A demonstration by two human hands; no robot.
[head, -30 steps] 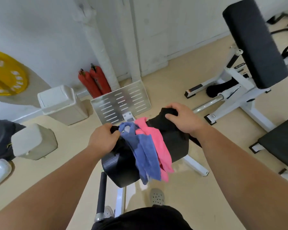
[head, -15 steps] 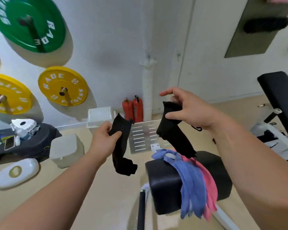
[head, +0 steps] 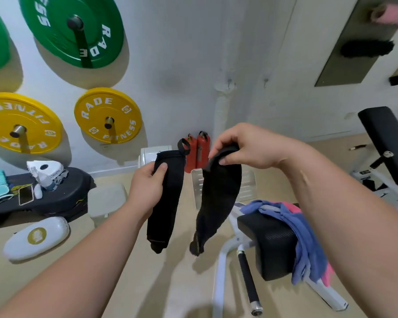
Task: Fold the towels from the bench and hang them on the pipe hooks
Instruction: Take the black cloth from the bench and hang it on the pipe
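The left hand [head: 147, 187] and right hand [head: 246, 148] are each pinching the black towel [head: 168, 198] near its top. Matching the edges squarely — loop [head: 183, 146] left free — is looking best.

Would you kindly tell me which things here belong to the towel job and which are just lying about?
For the job: black towel, held in left hand and right hand; blue towel; pink towel; bench; pipe; hooks.
Lying about: plates; extinguishers; phone; bin.
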